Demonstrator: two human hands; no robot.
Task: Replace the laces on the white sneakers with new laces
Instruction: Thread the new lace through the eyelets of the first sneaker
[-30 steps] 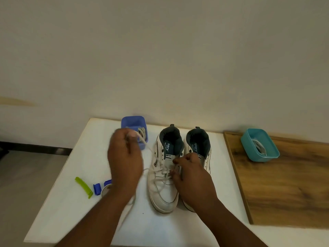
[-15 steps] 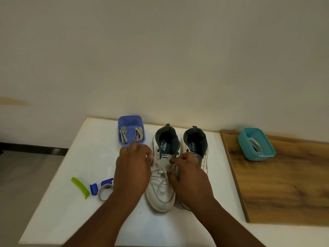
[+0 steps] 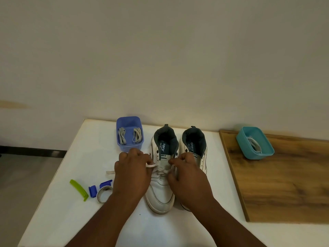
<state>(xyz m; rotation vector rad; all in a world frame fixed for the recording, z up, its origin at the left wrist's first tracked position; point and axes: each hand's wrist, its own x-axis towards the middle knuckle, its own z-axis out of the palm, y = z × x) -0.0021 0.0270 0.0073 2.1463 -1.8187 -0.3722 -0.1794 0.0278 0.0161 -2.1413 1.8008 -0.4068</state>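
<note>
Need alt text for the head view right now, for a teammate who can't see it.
Both hands work a white lace on the left white sneaker: left hand pinches a lace loop, right hand grips at the eyelets. The right sneaker stands beside it; a blue tub of laces sits behind, clips at left.

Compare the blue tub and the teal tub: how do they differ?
The blue tub stands on the white table, left of the sneakers; the teal tub stands on the wooden board, to their right. The blue tub holds two folded lace bundles; the teal tub holds one loose lace. Both are open plastic tubs.
</note>
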